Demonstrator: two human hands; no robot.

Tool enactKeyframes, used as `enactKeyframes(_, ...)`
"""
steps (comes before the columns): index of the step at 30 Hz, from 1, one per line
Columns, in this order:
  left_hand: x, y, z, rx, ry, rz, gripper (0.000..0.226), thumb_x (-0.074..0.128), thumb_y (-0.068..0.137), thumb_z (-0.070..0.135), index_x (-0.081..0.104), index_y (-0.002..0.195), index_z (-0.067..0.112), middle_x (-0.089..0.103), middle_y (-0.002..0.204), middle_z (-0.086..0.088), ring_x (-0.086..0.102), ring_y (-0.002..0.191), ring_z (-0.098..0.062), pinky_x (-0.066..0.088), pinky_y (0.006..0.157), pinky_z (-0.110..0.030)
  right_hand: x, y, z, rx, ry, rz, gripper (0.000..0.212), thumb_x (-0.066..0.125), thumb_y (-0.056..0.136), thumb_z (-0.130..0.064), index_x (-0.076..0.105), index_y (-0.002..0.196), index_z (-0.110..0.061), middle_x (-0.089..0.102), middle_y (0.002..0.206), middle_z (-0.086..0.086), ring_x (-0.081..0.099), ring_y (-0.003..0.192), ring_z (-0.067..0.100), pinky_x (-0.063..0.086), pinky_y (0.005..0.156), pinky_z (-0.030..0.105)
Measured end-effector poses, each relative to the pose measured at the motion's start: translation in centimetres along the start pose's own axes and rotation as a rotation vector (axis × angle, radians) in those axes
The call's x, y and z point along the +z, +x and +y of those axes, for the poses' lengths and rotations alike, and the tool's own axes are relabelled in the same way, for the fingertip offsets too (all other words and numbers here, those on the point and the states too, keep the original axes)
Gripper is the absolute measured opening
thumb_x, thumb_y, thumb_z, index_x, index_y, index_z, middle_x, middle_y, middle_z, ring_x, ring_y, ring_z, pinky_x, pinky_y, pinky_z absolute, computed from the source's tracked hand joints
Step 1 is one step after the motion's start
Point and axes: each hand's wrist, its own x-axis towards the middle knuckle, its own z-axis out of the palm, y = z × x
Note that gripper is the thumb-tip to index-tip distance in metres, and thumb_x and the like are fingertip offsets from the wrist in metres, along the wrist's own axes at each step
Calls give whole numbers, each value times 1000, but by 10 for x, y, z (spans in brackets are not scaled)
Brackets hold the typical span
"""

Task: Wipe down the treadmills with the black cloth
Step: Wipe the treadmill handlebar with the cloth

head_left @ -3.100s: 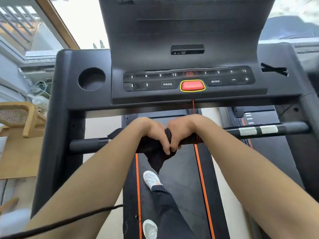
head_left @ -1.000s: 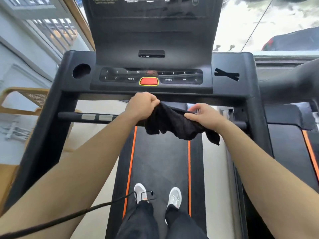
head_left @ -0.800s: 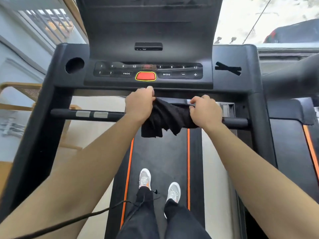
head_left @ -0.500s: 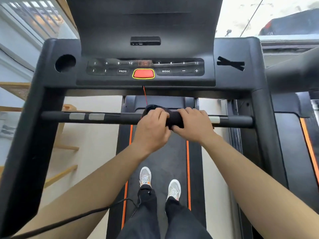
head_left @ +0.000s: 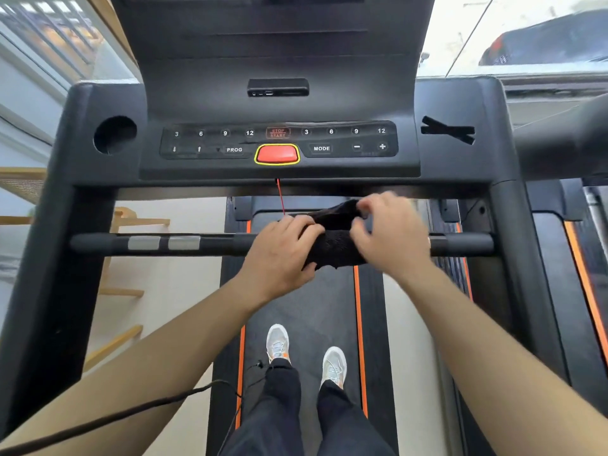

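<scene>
Loosening since half a second ago, right hand (head_left: 390,240) fingers (head_left: 368,205) lift blurred, pinching the knitted black cloth (head_left: 332,243), left hand (head_left: 279,255) fingers clamp it, cloth now spread over the round crossbar (head_left: 184,244) below the matte treadmill console (head_left: 279,143).

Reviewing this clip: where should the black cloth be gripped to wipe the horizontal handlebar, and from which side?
Probably from above, over the near side: the black cloth is draped over the handlebar, so a grip wrapping cloth and bar together suits its round shape. The left hand and right hand flank it so.
</scene>
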Motion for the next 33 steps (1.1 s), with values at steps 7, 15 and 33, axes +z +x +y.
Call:
enactKeyframes(7,-5,56,5,-193,92,-578,46,73,66,49,55,98,21,65,83,4,61,73,-20,47,62,-32,22,30,-25,-72,-277,-699,37,73,67,-49,64,92,-24,64,76,-4,63,69,17,57,68,33)
enactKeyframes(15,-10,109,-6,-361,-401,-1201,26,84,69,36,68,85,22,73,90,-3,71,78,-21,58,70,-31,24,71,-19,-2,-39,-1205,27,83,66,-34,72,86,-20,74,84,0,73,75,20,61,73,34)
enactKeyframes(33,-5,107,6,-300,-318,-1090,35,82,70,35,69,99,21,72,101,-3,67,87,-22,56,79,-35,14,56,-19,-104,-87,-1035,21,77,72,-32,64,85,-23,65,83,-3,64,78,19,54,71,34)
